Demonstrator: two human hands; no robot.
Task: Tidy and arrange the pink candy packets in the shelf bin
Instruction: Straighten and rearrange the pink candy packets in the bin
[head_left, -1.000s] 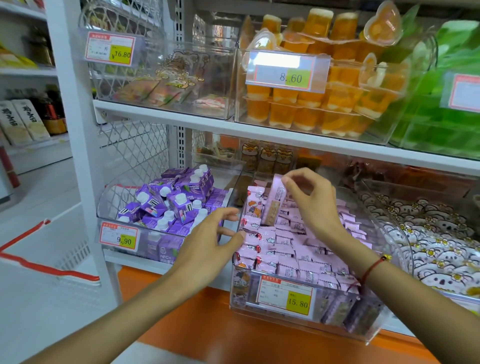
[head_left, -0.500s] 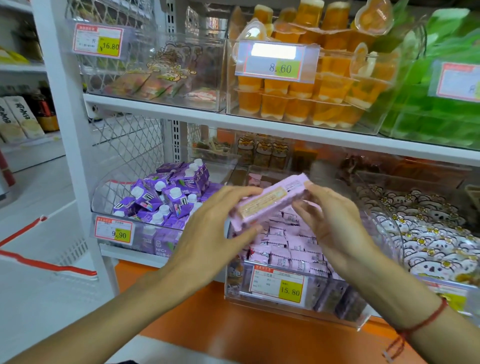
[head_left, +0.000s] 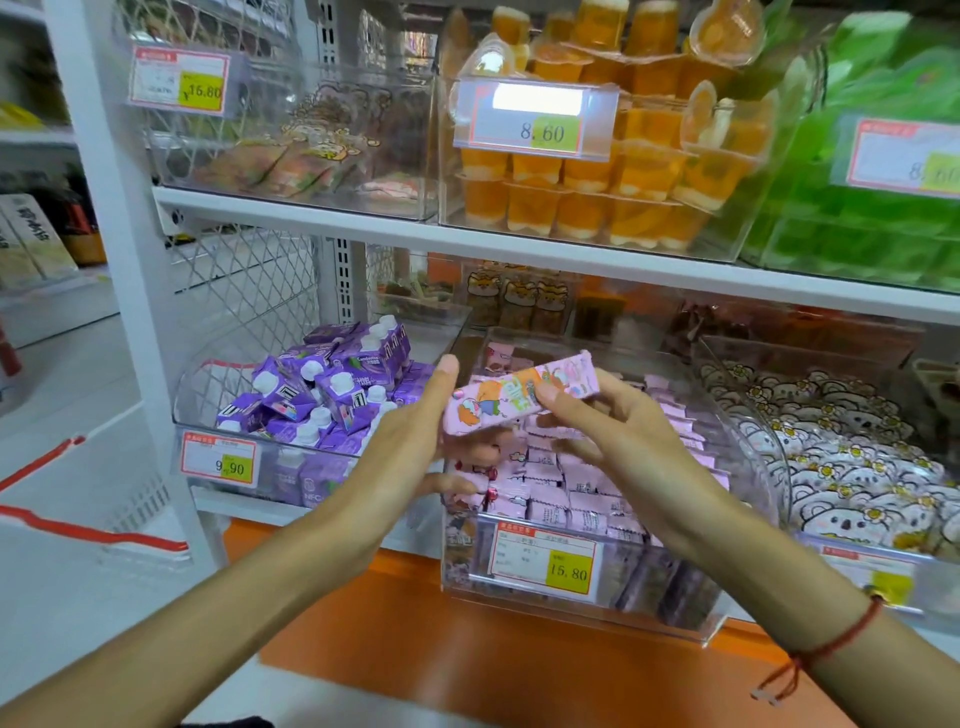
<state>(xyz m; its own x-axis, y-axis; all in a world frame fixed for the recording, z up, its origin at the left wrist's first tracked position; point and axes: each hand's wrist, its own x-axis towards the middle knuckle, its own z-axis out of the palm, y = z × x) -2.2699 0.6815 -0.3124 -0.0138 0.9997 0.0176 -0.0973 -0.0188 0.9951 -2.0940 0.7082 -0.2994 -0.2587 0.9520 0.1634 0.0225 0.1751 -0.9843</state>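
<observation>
Above the clear shelf bin (head_left: 727, 631), both hands are holding one long pink candy packet (head_left: 519, 397) in the air, hiding part of the stacked pink packets (head_left: 566, 480) below. The packet's underside is out of sight and its printed cartoon is blurred. Its long axis is running left to right, the right end tilting up toward the shelf. The left hand (head_left: 410, 447) is cupping the lower left end, thumb raised straight, fingers curling underneath. The right hand (head_left: 618, 426) is pinching the upper right end between thumb and fingers.
</observation>
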